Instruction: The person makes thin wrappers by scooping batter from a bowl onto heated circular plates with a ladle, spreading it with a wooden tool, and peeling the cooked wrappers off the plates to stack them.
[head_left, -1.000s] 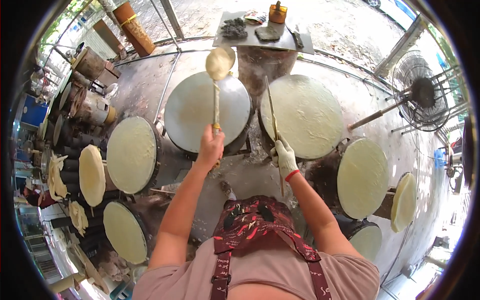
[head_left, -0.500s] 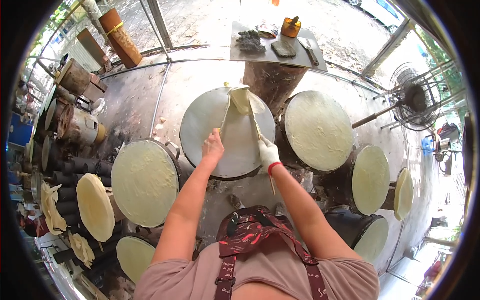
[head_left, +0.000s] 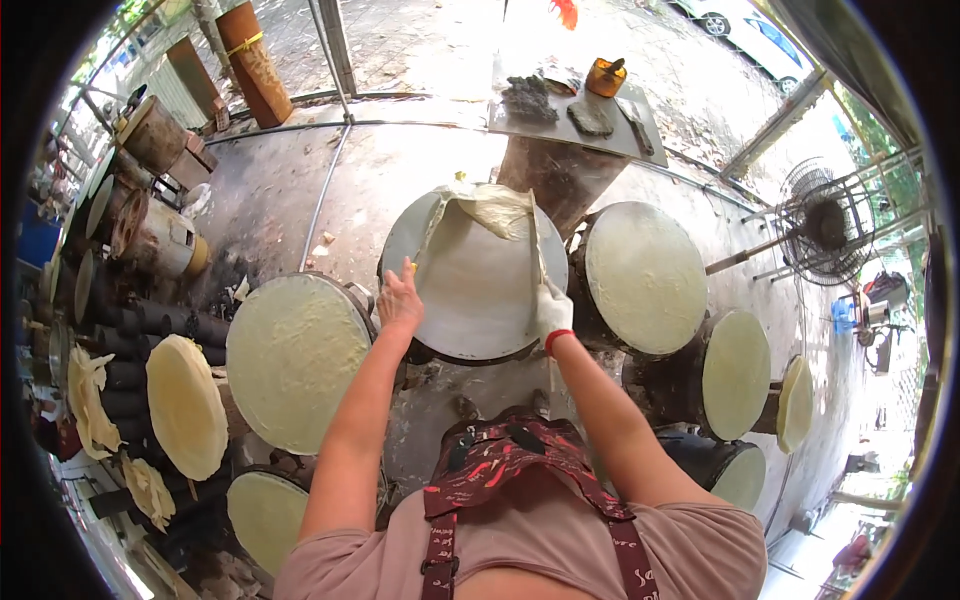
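A round grey griddle (head_left: 475, 320) stands in front of me. Over its far part lies a thin pale-yellow sheet (head_left: 497, 210), bunched at the far rim, with a narrow edge running down each side toward my hands. My bare left hand (head_left: 400, 300) is at the griddle's left rim, index finger stretched up, seeming to pinch the end of the sheet's left edge near a small yellow spot. My right hand (head_left: 553, 308), in a white glove with a red cuff, closes round a thin stick (head_left: 539, 245) along the sheet's right side. The glove hides its grip.
Round griddles coated in pale batter stand on both sides, a large one at left (head_left: 290, 360) and another at right (head_left: 645, 280). Beyond is a small table (head_left: 590, 145) with an orange container and a knife. A standing fan (head_left: 825, 220) is at far right.
My hands have spread apart, the left one moving left and slightly down. The sheet between them has opened wider across the far side of the griddle. The view has shifted slightly.
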